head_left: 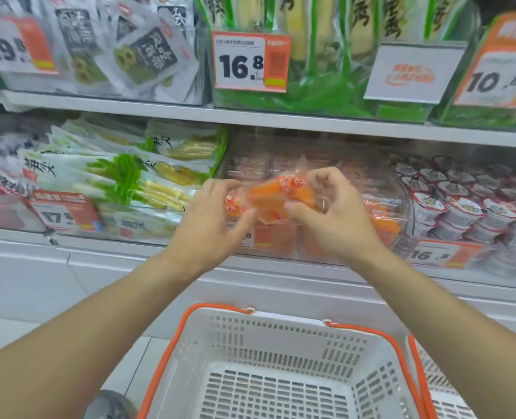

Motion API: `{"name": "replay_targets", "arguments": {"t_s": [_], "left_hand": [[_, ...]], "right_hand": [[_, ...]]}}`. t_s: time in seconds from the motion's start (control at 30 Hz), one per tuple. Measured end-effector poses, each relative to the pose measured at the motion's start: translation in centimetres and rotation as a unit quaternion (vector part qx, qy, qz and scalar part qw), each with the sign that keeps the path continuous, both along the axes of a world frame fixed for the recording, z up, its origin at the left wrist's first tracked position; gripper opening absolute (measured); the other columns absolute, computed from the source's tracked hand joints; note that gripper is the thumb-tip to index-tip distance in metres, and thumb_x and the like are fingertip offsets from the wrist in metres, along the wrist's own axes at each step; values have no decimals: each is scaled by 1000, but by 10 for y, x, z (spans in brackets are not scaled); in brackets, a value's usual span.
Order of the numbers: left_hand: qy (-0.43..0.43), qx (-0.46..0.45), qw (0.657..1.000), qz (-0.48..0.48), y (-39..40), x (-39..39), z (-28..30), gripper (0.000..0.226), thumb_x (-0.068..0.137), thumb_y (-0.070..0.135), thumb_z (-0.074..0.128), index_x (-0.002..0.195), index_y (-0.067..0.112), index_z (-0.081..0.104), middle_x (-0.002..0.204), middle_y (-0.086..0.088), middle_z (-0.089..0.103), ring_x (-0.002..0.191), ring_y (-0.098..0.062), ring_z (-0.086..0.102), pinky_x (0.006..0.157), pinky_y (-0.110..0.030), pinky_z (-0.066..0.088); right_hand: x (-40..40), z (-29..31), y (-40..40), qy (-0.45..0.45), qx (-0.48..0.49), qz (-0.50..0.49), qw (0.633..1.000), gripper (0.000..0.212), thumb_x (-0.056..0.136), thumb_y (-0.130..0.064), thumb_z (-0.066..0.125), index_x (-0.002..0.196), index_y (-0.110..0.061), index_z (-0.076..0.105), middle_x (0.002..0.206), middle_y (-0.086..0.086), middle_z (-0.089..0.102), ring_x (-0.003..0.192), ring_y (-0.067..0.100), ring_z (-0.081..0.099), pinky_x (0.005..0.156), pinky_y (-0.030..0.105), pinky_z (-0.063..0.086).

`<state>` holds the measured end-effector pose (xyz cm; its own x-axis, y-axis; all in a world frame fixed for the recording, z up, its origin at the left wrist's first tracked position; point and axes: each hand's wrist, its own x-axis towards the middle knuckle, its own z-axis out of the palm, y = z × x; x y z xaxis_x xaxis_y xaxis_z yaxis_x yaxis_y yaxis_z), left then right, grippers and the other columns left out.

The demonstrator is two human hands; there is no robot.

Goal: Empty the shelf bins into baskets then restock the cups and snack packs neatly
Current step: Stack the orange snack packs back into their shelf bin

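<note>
Both hands are raised in front of the middle shelf's clear bin (314, 164). My right hand (329, 213) grips a bunch of orange snack packs (281, 195) between curled fingers and thumb. My left hand (214, 216) touches the left side of the same bunch with its fingers partly bent. More orange packs (383, 219) lie in the bin behind my hands. Sealed cups (462, 204) with red-and-white lids are stacked in the bin to the right. A white basket (281, 337) with orange handles stands below my arms, and nothing shows inside it.
A second white basket (444, 397) shows at the lower right edge. Green-and-yellow vegetable packs (123, 173) fill the bin to the left. The upper shelf holds grey snack bags (123, 46) and green packs (326, 49). Price tags (250, 62) hang from the bins.
</note>
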<state>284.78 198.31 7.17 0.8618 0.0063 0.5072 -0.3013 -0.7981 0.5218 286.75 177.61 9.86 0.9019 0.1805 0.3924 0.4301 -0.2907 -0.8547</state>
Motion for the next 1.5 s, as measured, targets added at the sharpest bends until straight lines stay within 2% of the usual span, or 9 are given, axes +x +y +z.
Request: {"name": "replay_targets", "arguments": {"t_s": [0.07, 0.2, 0.33, 0.57, 0.67, 0.77, 0.9, 1.13, 1.5], "left_hand": [[-9, 34, 999, 24, 11, 12, -8, 49, 87, 26, 71, 129, 11, 52, 119, -1, 52, 116, -17, 48, 102, -27, 37], [-23, -11, 997, 76, 21, 24, -19, 66, 83, 16, 76, 138, 2, 44, 129, -11, 48, 126, -25, 44, 106, -23, 29], [-21, -8, 998, 52, 29, 28, -18, 84, 81, 17, 79, 150, 7, 32, 142, -9, 44, 134, -18, 37, 112, -21, 25], [-66, 1, 998, -13, 20, 36, -9, 60, 85, 17, 76, 139, 19, 50, 114, 12, 61, 107, -7, 54, 95, -24, 44], [-75, 35, 997, -6, 21, 40, -16, 63, 82, 11, 77, 139, 12, 50, 126, -1, 57, 116, -13, 51, 101, -36, 46], [-87, 31, 995, -40, 19, 38, -12, 84, 82, 13, 76, 152, 21, 31, 133, 2, 48, 118, -9, 49, 95, -22, 45], [-95, 114, 988, -50, 14, 39, -5, 61, 84, 14, 76, 138, 23, 51, 121, 1, 56, 112, -17, 53, 95, -35, 49], [-72, 119, 990, 17, 20, 35, 9, 45, 78, 15, 82, 114, 18, 55, 117, 2, 55, 108, -19, 53, 94, -33, 45], [25, 110, 993, -17, 15, 37, 17, 47, 91, 28, 68, 135, 25, 51, 124, 6, 52, 105, -16, 56, 87, -29, 45]], "right_hand": [[11, -1, 17, -25, 8, -11, 1000, 33, 82, -23, 78, 102, -32, 54, 100, -9, 70, 95, 10, 68, 88, 38, 55], [25, 3, 40, -105, -120, -13, 987, 30, 86, -19, 77, 110, -23, 60, 98, -13, 70, 91, 2, 64, 83, 19, 49], [40, 6, 50, -99, -253, -5, 962, 34, 89, -17, 73, 121, -25, 65, 112, -5, 74, 107, 15, 66, 99, 31, 48], [60, 19, 51, -133, -378, -1, 916, 37, 83, -23, 77, 119, -27, 69, 112, 0, 74, 111, 26, 65, 96, 39, 50], [62, 7, 57, -126, -424, 34, 896, 49, 91, -28, 69, 139, -26, 57, 127, 7, 68, 121, 31, 59, 101, 41, 48], [63, 4, 45, -111, -395, 74, 909, 67, 94, -34, 67, 154, -26, 38, 147, -2, 54, 127, 20, 55, 108, 30, 39], [57, 3, 22, -95, -325, 70, 938, 63, 89, -36, 72, 145, -28, 44, 139, -10, 57, 124, 7, 51, 107, 28, 39], [64, -1, 5, -97, -441, 15, 892, 33, 90, -14, 67, 122, -23, 68, 116, -3, 67, 106, 13, 61, 98, 33, 51], [70, 5, 19, -92, -485, -12, 870, 32, 90, -21, 72, 120, -24, 65, 121, -1, 65, 114, 21, 59, 96, 40, 50]]}}
